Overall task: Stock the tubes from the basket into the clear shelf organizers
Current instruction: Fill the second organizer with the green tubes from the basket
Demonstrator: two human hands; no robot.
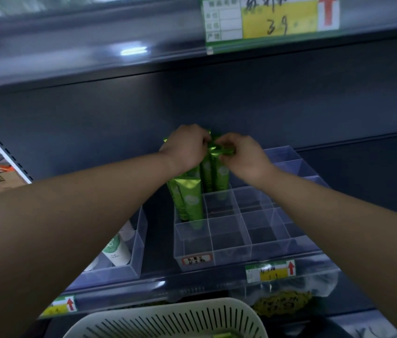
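A pale slotted basket [168,318] sits nearest, at the bottom edge of the view, with a scrap of green showing inside it. Beyond it runs the shelf lip [192,286], which carries a yellow price tag [270,271]. On the shelf stands a clear gridded organizer [229,242], and to its left a second clear organizer [134,262] holds a white tube [117,250].

The green tubes [190,201] stand upright, crimped ends up, packed into the left and rear compartments of the gridded organizer. Its front and right compartments hold none.

Both arms reach to the back of that cluster. The left hand [185,147] has its fingers curled down over the crimped tops of the rear tubes. The right hand [244,154] meets it, its fingers [226,145] bent and pinching the crimped top of a tube there. The two hands are almost touching.
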